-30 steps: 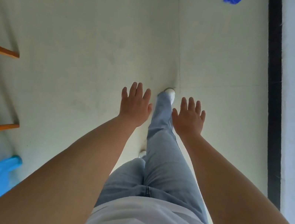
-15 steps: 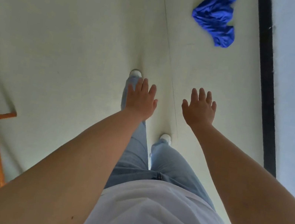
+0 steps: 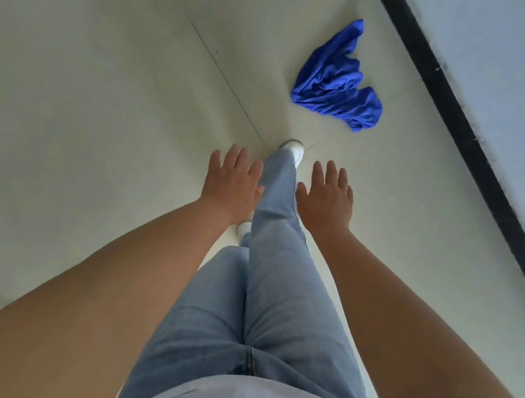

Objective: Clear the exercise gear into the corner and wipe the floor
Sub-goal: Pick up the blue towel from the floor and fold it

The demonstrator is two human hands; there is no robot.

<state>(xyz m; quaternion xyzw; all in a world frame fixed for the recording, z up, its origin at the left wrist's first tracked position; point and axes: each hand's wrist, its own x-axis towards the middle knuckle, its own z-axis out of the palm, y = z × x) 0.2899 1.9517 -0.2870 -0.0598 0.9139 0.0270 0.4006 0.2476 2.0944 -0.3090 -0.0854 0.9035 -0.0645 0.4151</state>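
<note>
Both hands hang out in front with nothing in them: the left hand (image 3: 231, 184) and the right hand (image 3: 326, 198) are spread flat, palms down, fingers straight and slightly apart, just as they were half a second ago. They now sit closer together, one on each side of the forward leg in light blue jeans (image 3: 276, 222), where before the left hand hovered over that leg. The stride has switched, so a white shoe (image 3: 293, 150) now leads between the fingertips and a second shoe (image 3: 243, 229) trails under the left wrist. The blue cloth (image 3: 339, 85) lies crumpled on the pale tiled floor (image 3: 104, 96), ahead and to the right of the leading shoe, near the black skirting strip (image 3: 467, 129) along the floor's right edge but not touching it. Since the earlier frame it has come lower in view and is fully visible instead of cut by the top edge. The skirting now runs on a stronger diagonal, and the wooden frame at the left edge has gone from sight.
</note>
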